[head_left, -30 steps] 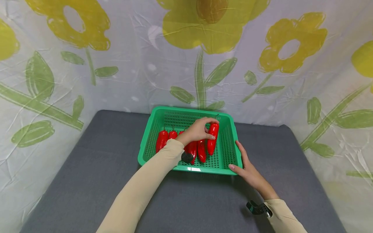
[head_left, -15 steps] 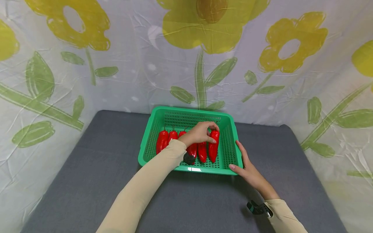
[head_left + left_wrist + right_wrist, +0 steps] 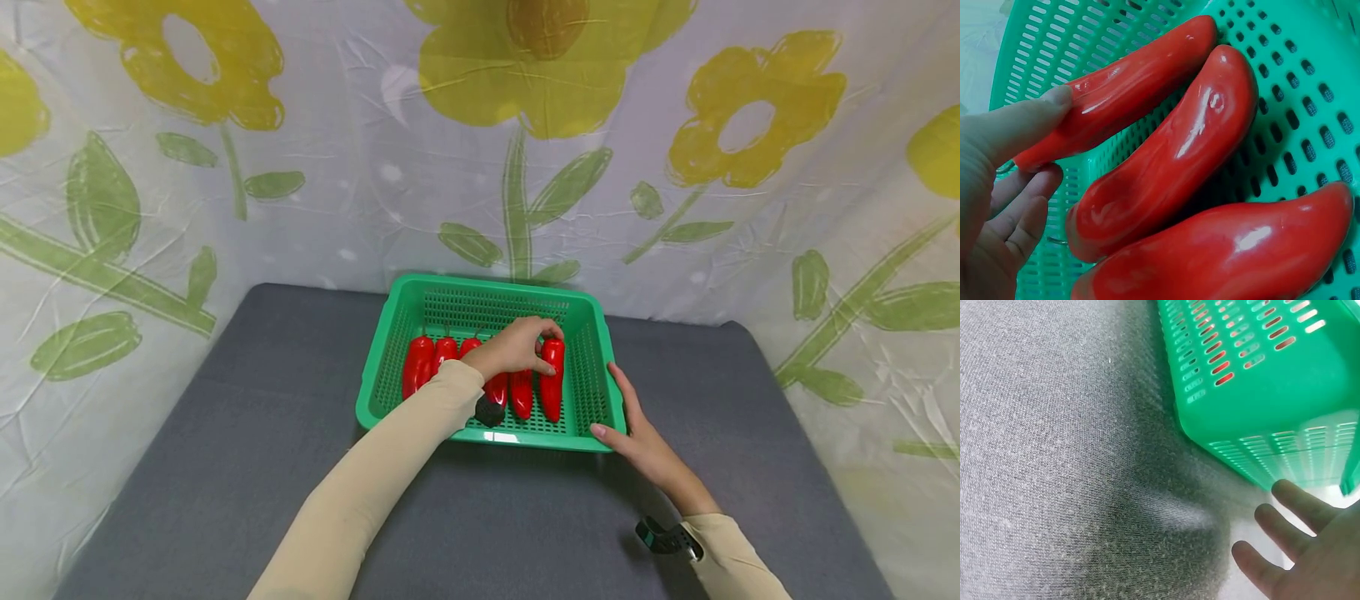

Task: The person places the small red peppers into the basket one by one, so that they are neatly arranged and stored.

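The left hand (image 3: 516, 345) reaches into the green plastic basket (image 3: 495, 287) and pinches a red chili pepper (image 3: 552, 396) by its stem end, thumb on one side and fingers on the other. In the left wrist view, that pepper (image 3: 1138, 84) lies beside two more glossy red peppers, a middle one (image 3: 1185, 137) and a nearer one (image 3: 1241, 250). The right hand (image 3: 645, 442) rests at the basket's right near corner, thumb on the rim. In the right wrist view, three straight, spread fingers (image 3: 1297, 540) show beside the basket's outer wall (image 3: 1272, 394).
Several other red peppers (image 3: 417, 367) lie side by side in the basket's left part, partly behind the left forearm. The basket stands on a dark grey cloth-covered table (image 3: 480, 517). A flower-printed curtain (image 3: 337, 167) hangs behind the table.
The left hand has lowered the pepper and drawn it slightly toward the near side, down beside the others in the row. The right hand and the basket have stayed in place.
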The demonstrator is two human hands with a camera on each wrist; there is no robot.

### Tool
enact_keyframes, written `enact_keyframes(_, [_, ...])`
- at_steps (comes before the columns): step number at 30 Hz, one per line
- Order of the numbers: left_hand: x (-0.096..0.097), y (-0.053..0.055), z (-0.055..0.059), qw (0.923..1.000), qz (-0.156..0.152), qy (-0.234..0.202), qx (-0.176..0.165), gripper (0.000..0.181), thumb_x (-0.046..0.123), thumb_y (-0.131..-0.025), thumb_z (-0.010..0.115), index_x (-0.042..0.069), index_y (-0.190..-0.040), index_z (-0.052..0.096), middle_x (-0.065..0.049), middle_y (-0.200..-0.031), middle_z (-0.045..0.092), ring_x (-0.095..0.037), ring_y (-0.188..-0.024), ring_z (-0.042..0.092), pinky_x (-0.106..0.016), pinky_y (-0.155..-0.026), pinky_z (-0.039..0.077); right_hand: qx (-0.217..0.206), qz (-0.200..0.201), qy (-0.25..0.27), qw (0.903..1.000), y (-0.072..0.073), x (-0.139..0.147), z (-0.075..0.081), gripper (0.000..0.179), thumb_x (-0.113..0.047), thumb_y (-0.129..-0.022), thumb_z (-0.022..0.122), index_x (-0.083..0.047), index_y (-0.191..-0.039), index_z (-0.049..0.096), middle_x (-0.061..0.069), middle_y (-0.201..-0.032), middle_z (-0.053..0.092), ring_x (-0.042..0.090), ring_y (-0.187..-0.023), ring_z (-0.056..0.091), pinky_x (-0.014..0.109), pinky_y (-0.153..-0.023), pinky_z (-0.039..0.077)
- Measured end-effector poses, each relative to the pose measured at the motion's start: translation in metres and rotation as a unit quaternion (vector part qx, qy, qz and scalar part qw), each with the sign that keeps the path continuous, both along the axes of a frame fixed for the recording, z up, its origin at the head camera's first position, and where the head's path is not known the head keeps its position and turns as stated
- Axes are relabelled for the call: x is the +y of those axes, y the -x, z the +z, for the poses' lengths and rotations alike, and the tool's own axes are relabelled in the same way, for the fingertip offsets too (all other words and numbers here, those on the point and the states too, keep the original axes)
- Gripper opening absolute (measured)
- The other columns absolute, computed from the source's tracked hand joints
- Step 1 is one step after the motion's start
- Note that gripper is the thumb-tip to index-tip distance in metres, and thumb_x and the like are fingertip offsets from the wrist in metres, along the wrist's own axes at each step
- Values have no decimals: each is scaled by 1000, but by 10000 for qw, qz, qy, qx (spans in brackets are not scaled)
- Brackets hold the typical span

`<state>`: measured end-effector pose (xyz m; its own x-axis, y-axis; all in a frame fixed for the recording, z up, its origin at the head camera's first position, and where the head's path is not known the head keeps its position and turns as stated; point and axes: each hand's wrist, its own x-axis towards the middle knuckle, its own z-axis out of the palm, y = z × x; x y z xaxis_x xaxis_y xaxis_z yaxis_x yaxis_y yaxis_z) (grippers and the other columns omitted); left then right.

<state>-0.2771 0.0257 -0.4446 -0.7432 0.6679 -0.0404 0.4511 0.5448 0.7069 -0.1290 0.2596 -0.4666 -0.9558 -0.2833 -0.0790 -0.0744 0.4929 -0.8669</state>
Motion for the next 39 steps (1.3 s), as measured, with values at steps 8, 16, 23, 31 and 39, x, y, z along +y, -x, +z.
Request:
enact_keyframes(8, [3,0,-1,9991,-72,332,266,58,21,-84,80,10,-135,57,-6,-132,64,-21,-114,63,-33,-99,51,1,-4,-33,10000,0,0,0,89,-27,-97,58,-43,-156,-6,18,-165,3,42,-140,32,53,-100,43])
enact_keyframes(16, [3,0,-4,9947,82,836,592,58,29,-83,81,18,-135,59,-1,-135,65,-23,-125,54,-42,-103,35,23,10,-33,10000,0,1,0,89,-27,-97,58,-42,-157,-7,18,-165,0,43,-142,30,57,-102,41])
enact_keyframes(23, [2,0,-5,9932,121,1057,483,57,30,-85,78,20,-138,58,0,-138,63,-25,-125,48,-42,-102,31,-2,-13,-28,10000,0,0,0,90,-28,-96,59,-41,-157,-6,19,-165,3,43,-139,35,51,-98,44])
enact_keyframes(31, [0,-1,-5,9937,138,1058,328,57,30,-86,77,20,-139,57,-2,-138,61,-24,-124,47,-42,-102,30,-11,-21,-5,10000,-1,0,0,90,-28,-96,59,-41,-157,-6,20,-164,3,43,-137,37,48,-96,46])
enact_keyframes(39, [-2,-4,-2,9943,180,1029,212,57,28,-87,76,21,-140,55,-3,-132,63,-24,-121,46,-45,-103,28,-52,-38,11,10000,0,0,1,90,-28,-96,59,-42,-156,-6,20,-164,1,44,-139,34,50,-97,45])
